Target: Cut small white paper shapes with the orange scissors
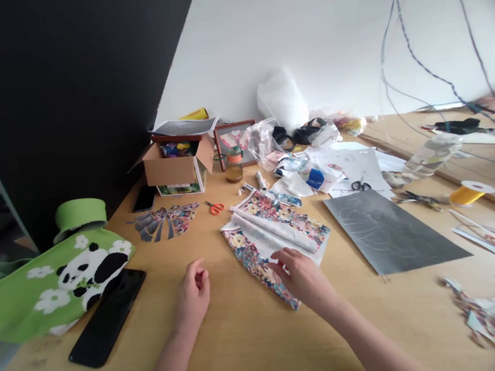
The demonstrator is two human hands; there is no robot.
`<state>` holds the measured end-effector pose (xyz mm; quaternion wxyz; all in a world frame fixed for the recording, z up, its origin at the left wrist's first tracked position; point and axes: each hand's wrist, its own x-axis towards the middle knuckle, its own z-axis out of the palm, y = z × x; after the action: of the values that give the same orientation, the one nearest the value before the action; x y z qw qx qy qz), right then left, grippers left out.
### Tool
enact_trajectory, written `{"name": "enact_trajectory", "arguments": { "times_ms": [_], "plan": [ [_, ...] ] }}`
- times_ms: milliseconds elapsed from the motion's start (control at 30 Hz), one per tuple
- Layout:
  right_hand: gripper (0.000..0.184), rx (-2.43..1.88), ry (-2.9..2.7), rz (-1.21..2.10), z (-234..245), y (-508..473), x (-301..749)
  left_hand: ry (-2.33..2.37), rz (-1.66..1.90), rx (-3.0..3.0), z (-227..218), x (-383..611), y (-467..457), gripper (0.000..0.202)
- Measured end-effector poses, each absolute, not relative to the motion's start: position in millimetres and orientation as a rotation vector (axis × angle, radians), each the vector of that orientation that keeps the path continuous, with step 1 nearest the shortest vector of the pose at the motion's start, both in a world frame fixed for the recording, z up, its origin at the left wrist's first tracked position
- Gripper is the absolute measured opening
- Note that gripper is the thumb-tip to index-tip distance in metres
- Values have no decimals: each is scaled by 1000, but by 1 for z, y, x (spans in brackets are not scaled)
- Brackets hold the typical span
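Observation:
A floral cloth lies partly folded on the table, its white underside showing along the middle. My right hand is over its lower right part, fingers bent and slightly apart; whether the fingertips touch the cloth I cannot tell. To the left of the cloth, my left hand rests near the bare wood with its fingers loosely curled in and nothing visible in them. Beyond my left hand lie small orange-handled scissors and a fan-shaped arrangement of floral and grey cut pieces.
On the left are a black phone and green panda fabric. A cardboard box and a jar stand behind. At right lie a grey sheet, a yellow ribbon spool, pliers and scraps.

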<state>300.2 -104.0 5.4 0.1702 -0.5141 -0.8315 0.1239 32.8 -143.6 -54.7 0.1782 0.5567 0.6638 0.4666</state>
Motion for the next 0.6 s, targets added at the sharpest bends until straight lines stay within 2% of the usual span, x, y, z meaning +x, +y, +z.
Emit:
{"name": "enact_trajectory", "arguments": {
  "times_ms": [100, 233, 267, 367, 467, 600],
  "plan": [
    [27, -1547, -2236, 414, -7, -108, 311, 1873, 1337, 1577, -54, 34, -144, 32],
    [39, -1524, -2288, 231, -20, -110, 297, 1883, 1326, 1592, -53, 34, -145, 30],
    [37, -1544, -2299, 205, -20, -108, 290, 1884, 1327, 1595, -53, 34, -145, 31],
    [10, -1511, -2403, 205, -14, -105, 270, 1884, 1336, 1599, -54, 33, -147, 30],
    [15, -1330, -2548, 256, -4, -112, 250, 1889, 1348, 1617, -57, 32, -148, 30],
    [8, -975, -2716, 380, 7, -132, 237, 1904, 1351, 1662, -59, 31, -148, 30]
  ]
}}
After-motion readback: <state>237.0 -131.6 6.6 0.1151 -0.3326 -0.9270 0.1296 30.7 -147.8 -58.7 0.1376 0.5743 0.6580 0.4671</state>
